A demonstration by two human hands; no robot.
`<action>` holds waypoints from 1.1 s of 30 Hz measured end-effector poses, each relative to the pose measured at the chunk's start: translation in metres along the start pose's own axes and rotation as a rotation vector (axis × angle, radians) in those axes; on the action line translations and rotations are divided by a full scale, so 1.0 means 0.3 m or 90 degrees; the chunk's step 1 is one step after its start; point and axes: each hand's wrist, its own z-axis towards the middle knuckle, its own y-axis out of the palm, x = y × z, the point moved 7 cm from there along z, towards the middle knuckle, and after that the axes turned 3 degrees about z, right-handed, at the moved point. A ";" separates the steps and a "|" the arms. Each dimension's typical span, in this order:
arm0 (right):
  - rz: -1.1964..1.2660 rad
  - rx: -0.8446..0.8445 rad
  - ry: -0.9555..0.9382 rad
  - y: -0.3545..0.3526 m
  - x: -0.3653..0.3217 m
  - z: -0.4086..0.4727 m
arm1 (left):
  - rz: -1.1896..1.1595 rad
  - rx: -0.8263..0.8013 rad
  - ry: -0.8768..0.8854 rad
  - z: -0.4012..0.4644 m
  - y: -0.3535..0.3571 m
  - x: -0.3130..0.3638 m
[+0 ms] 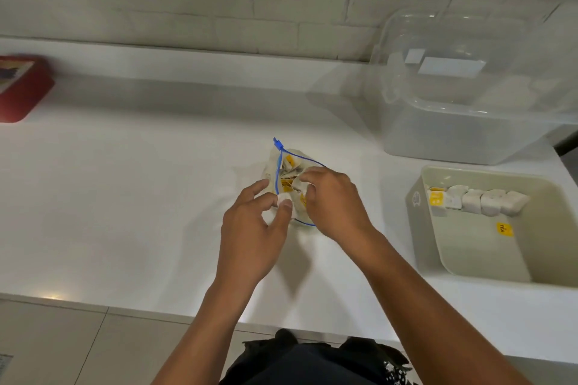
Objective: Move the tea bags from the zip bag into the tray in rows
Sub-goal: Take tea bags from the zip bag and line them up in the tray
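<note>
Centrally in the frame, a person's two bare hands work at a clear zip bag [289,166] with a blue seal, standing open on a white counter [140,197]. Tea bags [289,180] with yellow tags fill the bag's mouth. The left hand [250,234] pinches the near edge of the bag between thumb and fingers, while the right hand [333,201] reaches in from the right, its fingertips curled onto the tea bags; whether it has closed on one cannot be told.

At the right of the frame, a pale tray [450,262] holds a single row of tea bags [478,201] along its far wall, one yellow tag facing up at the row's left end and a loose yellow tag [504,229] lying on the tray floor below. Most of the tray floor is bare. Behind it, at upper right, stands a clear lidded plastic box [469,87]. A red container [22,87] sits at the left edge.

Open counter stretches between the bag and the tray, and widely to the left; the counter's front edge runs just below the forearms.
</note>
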 end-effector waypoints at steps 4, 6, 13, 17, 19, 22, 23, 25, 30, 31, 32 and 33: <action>-0.192 -0.103 -0.030 0.083 -0.018 0.076 | 0.075 0.015 0.061 -0.002 -0.005 0.051; -0.241 -0.126 -0.027 0.080 -0.019 0.083 | 0.110 0.003 0.065 0.001 0.002 0.055; -0.290 -0.163 -0.020 0.056 -0.010 0.078 | 0.088 0.009 0.102 -0.013 0.007 0.066; -0.305 -0.116 -0.051 0.033 -0.022 0.049 | 0.086 0.024 0.102 -0.020 0.007 0.063; -0.263 -0.059 -0.060 0.014 -0.016 0.033 | 0.079 0.033 0.092 -0.023 0.003 0.060; -0.122 0.032 -0.042 -0.028 0.006 0.012 | 0.075 0.038 0.081 -0.025 -0.006 0.062; -0.039 0.066 -0.023 -0.048 0.016 0.003 | 0.076 0.039 0.079 -0.026 -0.009 0.064; 0.126 0.117 0.015 -0.089 0.029 -0.020 | 0.081 0.043 0.079 -0.027 -0.017 0.069; 0.327 0.148 0.037 -0.148 0.034 -0.066 | 0.105 0.038 0.084 -0.023 -0.026 0.085; 0.348 0.147 0.040 -0.154 0.038 -0.071 | 0.105 0.038 0.085 -0.022 -0.027 0.090; 0.372 0.146 0.045 -0.160 0.042 -0.077 | 0.101 0.039 0.084 -0.021 -0.029 0.096; 0.399 0.142 0.052 -0.162 0.049 -0.083 | 0.091 0.040 0.080 -0.022 -0.031 0.101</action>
